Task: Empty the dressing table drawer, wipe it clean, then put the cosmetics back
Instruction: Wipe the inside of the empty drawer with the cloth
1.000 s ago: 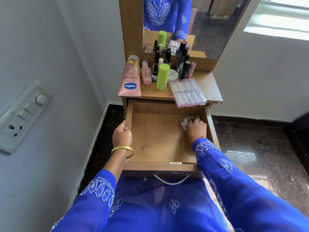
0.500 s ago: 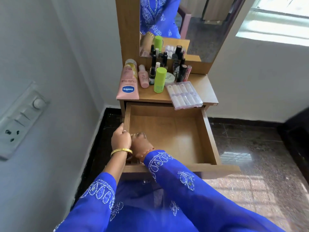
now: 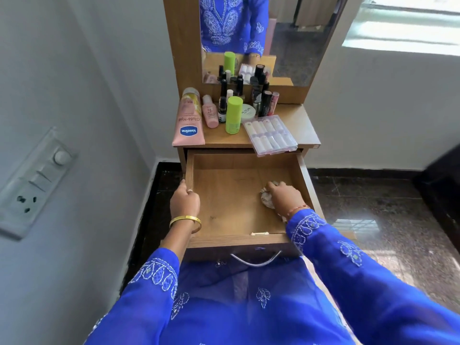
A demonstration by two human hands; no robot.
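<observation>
The wooden drawer (image 3: 224,202) is pulled out and holds only my right hand and a cloth. My left hand (image 3: 184,201) grips the drawer's left wall. My right hand (image 3: 283,196) presses a crumpled pale cloth (image 3: 265,198) onto the drawer floor near the right side. The cosmetics stand on the dressing table top (image 3: 302,125): a pink Vaseline tube (image 3: 188,120), a small pink bottle (image 3: 209,112), a green-capped bottle (image 3: 233,115), a white round jar (image 3: 247,110), several dark bottles (image 3: 263,102) and a clear plastic case of white tubes (image 3: 270,134).
A mirror (image 3: 261,38) rises behind the cosmetics. The grey wall with a switch panel (image 3: 32,183) is close on the left. Dark polished floor (image 3: 373,207) lies to the right of the table. A metal handle (image 3: 255,261) hangs on the drawer front near my body.
My right hand swept the cloth from the drawer's right side to the left front corner and back to the right. My left hand stayed on the drawer's left wall.
</observation>
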